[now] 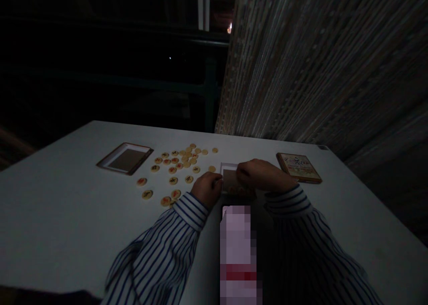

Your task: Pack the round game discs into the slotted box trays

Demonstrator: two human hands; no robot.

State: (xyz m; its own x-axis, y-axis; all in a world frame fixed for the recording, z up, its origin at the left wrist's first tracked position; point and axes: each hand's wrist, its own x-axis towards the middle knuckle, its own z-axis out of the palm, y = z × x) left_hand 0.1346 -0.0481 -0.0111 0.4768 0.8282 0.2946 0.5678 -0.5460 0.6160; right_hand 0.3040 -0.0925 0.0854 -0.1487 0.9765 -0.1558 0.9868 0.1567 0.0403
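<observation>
A shallow open box (229,166) lies between my hands on the white table, with a few round wooden Chinese chess pieces (239,191) in its near part. My left hand (207,189) is closed at the box's left wall, thumb by the rim. Over the right side of the box, my right hand (259,175) is curled with fingers down; what they hold, if anything, is hidden. Left of the box, several loose chess pieces (173,180) with red or dark characters are scattered, and some look blank side up. One blank piece (211,169) sits close to the box's left wall.
An open shallow box part (133,166) lies at the left. A closed box with a printed lid (298,167) is at the right. A phone with a blurred screen (237,242) lies in front of me. A string curtain (267,73) hangs behind the table (83,216). The room is dim.
</observation>
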